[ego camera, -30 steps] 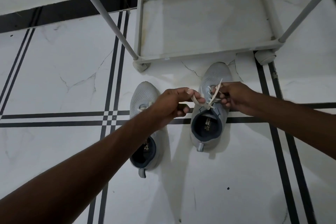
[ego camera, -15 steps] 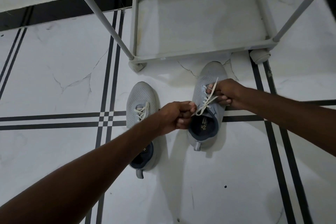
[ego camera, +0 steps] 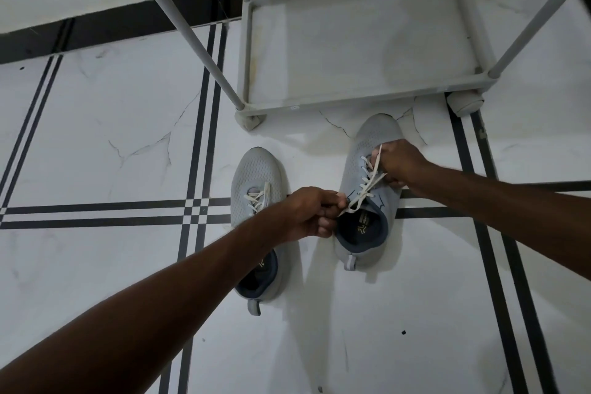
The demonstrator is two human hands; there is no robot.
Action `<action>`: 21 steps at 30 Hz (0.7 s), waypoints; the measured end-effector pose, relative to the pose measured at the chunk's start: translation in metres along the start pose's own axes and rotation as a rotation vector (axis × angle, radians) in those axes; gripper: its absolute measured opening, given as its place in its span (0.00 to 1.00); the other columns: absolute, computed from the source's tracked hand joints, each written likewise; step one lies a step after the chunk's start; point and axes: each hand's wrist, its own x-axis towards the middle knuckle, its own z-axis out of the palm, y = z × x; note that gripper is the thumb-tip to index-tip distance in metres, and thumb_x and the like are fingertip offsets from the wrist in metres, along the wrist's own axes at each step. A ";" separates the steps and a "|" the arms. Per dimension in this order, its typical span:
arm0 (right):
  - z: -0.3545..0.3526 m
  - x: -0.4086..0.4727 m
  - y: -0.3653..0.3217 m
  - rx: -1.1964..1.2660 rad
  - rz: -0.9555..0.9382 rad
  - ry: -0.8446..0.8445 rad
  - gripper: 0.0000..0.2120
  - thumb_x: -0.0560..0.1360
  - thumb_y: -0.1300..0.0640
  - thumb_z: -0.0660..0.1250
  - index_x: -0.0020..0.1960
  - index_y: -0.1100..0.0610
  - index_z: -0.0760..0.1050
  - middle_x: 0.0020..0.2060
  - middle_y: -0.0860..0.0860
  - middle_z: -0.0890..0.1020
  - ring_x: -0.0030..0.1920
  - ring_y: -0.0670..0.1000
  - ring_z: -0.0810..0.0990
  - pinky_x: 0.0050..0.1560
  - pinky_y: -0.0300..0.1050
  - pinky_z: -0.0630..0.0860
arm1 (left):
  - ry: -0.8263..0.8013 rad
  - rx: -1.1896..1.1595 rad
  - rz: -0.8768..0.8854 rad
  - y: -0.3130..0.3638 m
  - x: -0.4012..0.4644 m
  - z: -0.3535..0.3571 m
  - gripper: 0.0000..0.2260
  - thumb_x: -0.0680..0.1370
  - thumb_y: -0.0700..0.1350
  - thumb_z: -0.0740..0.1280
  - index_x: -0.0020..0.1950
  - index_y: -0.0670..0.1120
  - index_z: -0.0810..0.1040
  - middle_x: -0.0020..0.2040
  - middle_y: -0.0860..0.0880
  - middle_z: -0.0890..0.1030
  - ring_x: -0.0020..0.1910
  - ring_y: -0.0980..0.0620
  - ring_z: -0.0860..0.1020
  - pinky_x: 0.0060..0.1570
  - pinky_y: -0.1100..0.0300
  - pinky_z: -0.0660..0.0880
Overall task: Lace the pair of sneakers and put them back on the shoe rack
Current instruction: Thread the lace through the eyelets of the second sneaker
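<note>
— Listing changes: left hand [ego camera: 311, 211] has drawn its lace [ego camera: 364, 190] end back toward the collar; right hand [ego camera: 398, 163] pinches the other end, now at the eyelets.
— Location?
— Right sneaker [ego camera: 367, 198], on floor before shoe rack [ego camera: 361, 96] (lace now taut; knot pending, likely).

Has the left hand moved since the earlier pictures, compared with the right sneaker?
Yes. The left hand has drawn back from over the laces toward the heel opening of the right sneaker, pulling the lace end toward the person.
</note>
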 end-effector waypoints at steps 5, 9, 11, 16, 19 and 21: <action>-0.015 -0.013 0.009 -0.240 -0.280 0.036 0.06 0.78 0.61 0.63 0.47 0.57 0.78 0.39 0.57 0.84 0.27 0.50 0.77 0.27 0.38 0.73 | 0.169 0.047 0.171 0.007 -0.015 -0.001 0.11 0.82 0.40 0.60 0.58 0.45 0.80 0.46 0.44 0.84 0.34 0.52 0.79 0.34 0.62 0.76; -0.014 -0.049 0.040 -0.380 -0.400 0.343 0.22 0.75 0.47 0.69 0.65 0.55 0.71 0.56 0.52 0.79 0.49 0.53 0.79 0.47 0.47 0.75 | 0.531 0.590 0.399 0.015 -0.045 -0.027 0.12 0.78 0.41 0.69 0.61 0.49 0.80 0.53 0.46 0.84 0.39 0.52 0.83 0.39 0.59 0.78; -0.002 -0.062 0.054 -0.278 -0.242 0.237 0.35 0.70 0.41 0.72 0.71 0.56 0.66 0.62 0.56 0.76 0.59 0.57 0.77 0.58 0.57 0.77 | 0.724 1.023 0.362 0.010 -0.061 -0.050 0.20 0.75 0.45 0.72 0.66 0.48 0.76 0.59 0.46 0.82 0.51 0.48 0.82 0.50 0.55 0.78; 0.016 -0.070 0.061 -0.367 -0.092 0.049 0.53 0.60 0.34 0.76 0.74 0.60 0.60 0.69 0.60 0.70 0.68 0.60 0.71 0.65 0.57 0.73 | 0.656 0.975 -0.144 -0.022 -0.095 -0.089 0.32 0.71 0.51 0.77 0.69 0.42 0.69 0.58 0.45 0.78 0.59 0.45 0.77 0.47 0.59 0.77; 0.017 -0.069 0.057 -0.442 -0.156 0.028 0.48 0.65 0.46 0.79 0.75 0.61 0.58 0.70 0.61 0.69 0.69 0.60 0.69 0.64 0.54 0.72 | 0.569 0.764 -0.235 -0.056 -0.098 -0.100 0.32 0.64 0.53 0.81 0.63 0.45 0.72 0.56 0.46 0.79 0.51 0.50 0.79 0.39 0.61 0.77; 0.019 -0.068 0.051 -0.434 -0.184 0.009 0.47 0.67 0.52 0.79 0.77 0.60 0.57 0.71 0.60 0.68 0.69 0.60 0.70 0.65 0.54 0.72 | 0.660 0.844 -0.100 -0.071 -0.092 -0.096 0.31 0.65 0.48 0.81 0.63 0.46 0.72 0.53 0.49 0.80 0.48 0.51 0.79 0.39 0.62 0.75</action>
